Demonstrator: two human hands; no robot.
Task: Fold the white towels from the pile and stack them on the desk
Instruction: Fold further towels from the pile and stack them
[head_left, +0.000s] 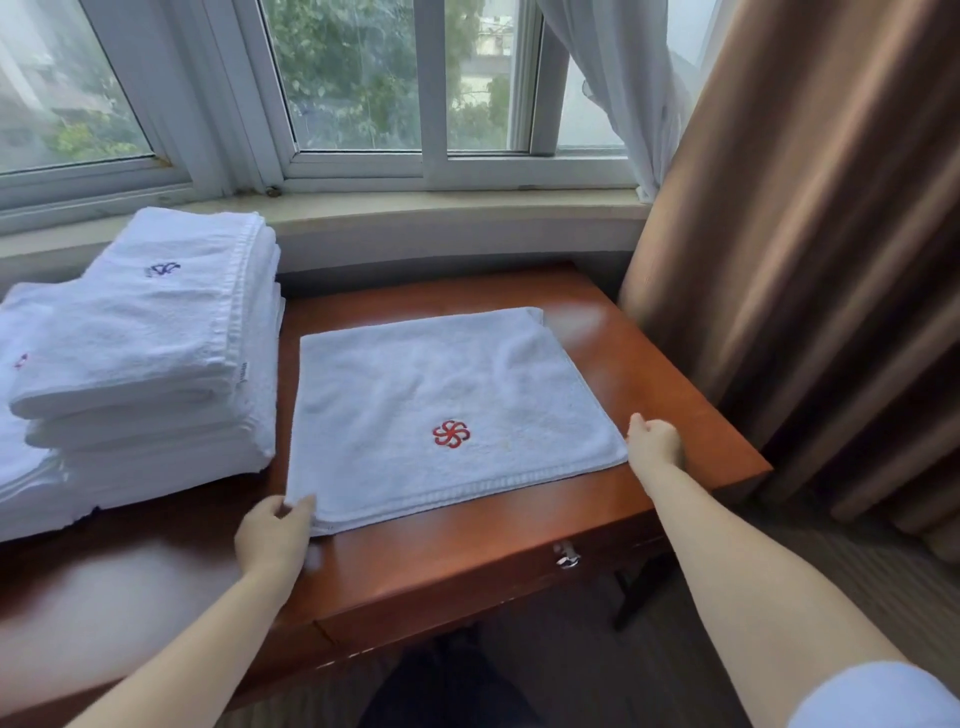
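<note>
Lying flat on the wooden desk (623, 364), the white towel with the red pinwheel emblem (441, 395) is stretching its long axis left to right across the person's front, its near hem running between both hands. The left hand (272, 535) is pinching the near-left corner, thumb on top and fingers curled under the edge. The right hand (655, 441) is sitting at the near-right corner with fingers curled; whether it is gripping cloth or only touching the edge I cannot tell. Each hand is nearest its own corner, so the next fold is probably calling for both corners going away toward the window side, or one end crossing to the other. The stack of folded white towels (145, 353) is waiting just beside the towel's left edge.
</note>
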